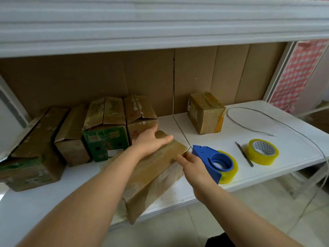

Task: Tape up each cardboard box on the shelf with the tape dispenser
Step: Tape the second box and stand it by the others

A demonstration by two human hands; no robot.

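Observation:
A brown cardboard box [151,177] lies at an angle on the white shelf [263,175], its near corner hanging over the front edge. My left hand [149,141] presses flat on the far end of its top, fingers straight. My right hand [194,169] grips the blue tape dispenser [211,160], which carries a yellowish roll and sits at the box's far right corner, its front tip at the top edge. Several more boxes [105,127] stand in a row at the back left, with their flaps loose. One taped box [205,113] stands alone at the back right.
A spare roll of yellowish tape [262,152] and a thin cutter [244,154] lie on the shelf to the right. A grey cable [249,128] loops behind them. An upper shelf [160,25] overhangs close above. A cardboard sheet lines the back.

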